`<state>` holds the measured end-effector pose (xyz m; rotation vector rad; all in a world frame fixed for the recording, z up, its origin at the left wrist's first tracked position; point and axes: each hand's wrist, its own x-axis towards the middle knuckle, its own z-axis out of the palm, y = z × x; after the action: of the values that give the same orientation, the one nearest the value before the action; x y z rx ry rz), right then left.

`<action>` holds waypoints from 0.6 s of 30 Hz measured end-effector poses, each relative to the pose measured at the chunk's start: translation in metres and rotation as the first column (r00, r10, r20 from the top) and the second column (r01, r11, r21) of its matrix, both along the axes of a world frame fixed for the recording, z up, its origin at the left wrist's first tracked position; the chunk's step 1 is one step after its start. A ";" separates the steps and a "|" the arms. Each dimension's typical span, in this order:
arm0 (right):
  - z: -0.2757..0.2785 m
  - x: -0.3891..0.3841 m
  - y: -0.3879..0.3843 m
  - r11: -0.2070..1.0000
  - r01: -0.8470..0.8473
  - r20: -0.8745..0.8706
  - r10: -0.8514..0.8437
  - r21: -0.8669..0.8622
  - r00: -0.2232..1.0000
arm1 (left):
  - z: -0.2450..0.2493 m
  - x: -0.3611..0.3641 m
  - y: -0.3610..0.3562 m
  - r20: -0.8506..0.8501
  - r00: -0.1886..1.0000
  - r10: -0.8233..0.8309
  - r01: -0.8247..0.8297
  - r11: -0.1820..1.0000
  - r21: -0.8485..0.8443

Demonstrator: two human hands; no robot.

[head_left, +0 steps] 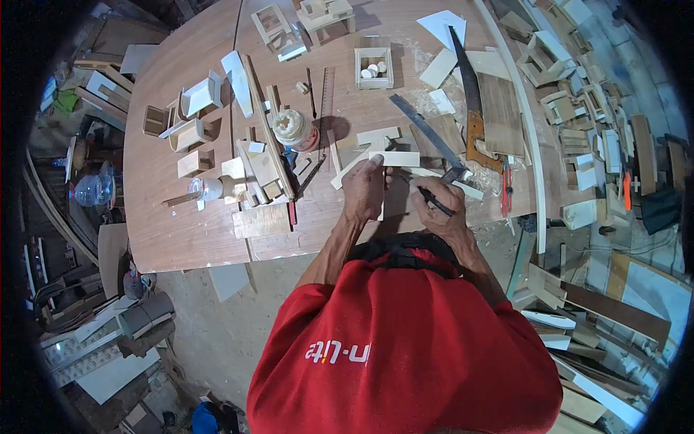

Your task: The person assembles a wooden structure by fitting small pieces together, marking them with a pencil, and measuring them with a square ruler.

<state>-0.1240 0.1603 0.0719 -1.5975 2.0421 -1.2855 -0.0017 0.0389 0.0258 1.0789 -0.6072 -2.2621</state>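
Observation:
My left hand (pixel 365 186) is closed round a pale wooden piece (pixel 399 158), with the thumb on its left end; a thin strip points down beside the palm. Just to the right, my right hand (pixel 439 202) holds a dark pen-like tool (pixel 436 202) between its fingers. Beyond both hands lie small pale wood strips (pixel 378 135). A metal square (pixel 428 132) lies slanting above my right hand. The lower part of the held piece is partly hidden by my left hand.
On the wooden table (pixel 195 246) stand an open glue jar (pixel 296 130), a small box with white discs (pixel 374 68) and several small wooden boxes at the left. A handsaw (pixel 471 94) and red-handled pliers (pixel 507 189) lie at the right. Scrap wood surrounds the table.

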 end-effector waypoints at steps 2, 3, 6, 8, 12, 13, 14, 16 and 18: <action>-0.001 0.001 -0.005 0.977 -0.127 -0.127 0.106 -0.172 0.986 | -0.007 -0.001 -0.001 -0.048 0.999 -0.014 0.015 1.000 0.020; 0.005 0.005 -0.008 0.990 -0.105 0.028 0.108 -0.098 0.994 | -0.007 -0.002 -0.001 -0.093 0.995 -0.023 0.027 0.999 0.038; -0.003 0.008 -0.017 0.985 -0.147 -0.004 0.147 -0.093 0.989 | -0.010 -0.011 0.002 -0.112 0.990 0.091 -0.083 0.994 0.074; -0.004 0.009 -0.020 0.983 -0.151 -0.010 0.151 -0.107 0.989 | -0.028 -0.007 0.001 -0.122 0.989 0.084 -0.075 0.994 0.081; -0.004 0.011 -0.026 0.975 -0.160 -0.065 0.152 -0.156 0.986 | -0.021 -0.008 0.004 -0.153 0.985 0.081 -0.062 0.990 0.124; -0.003 0.010 -0.025 0.975 -0.160 -0.066 0.152 -0.155 0.986 | -0.022 -0.008 0.004 -0.154 0.985 0.081 -0.062 0.990 0.125; -0.002 0.010 -0.023 0.979 -0.164 -0.090 0.153 -0.125 0.984 | -0.025 -0.007 0.004 -0.137 0.988 0.073 -0.062 0.994 0.085; -0.003 0.008 -0.019 0.981 -0.169 -0.112 0.158 -0.095 0.981 | -0.021 -0.004 0.003 -0.118 0.991 0.069 -0.064 0.997 0.046; -0.004 0.002 -0.013 0.990 -0.037 -0.159 0.015 -0.134 0.987 | -0.013 -0.001 -0.001 -0.115 0.993 0.012 -0.008 0.999 0.035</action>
<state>-0.1215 0.1476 0.0679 -1.8348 2.0545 -1.3560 -0.0029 0.0374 0.0129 0.9578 -0.5165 -2.3157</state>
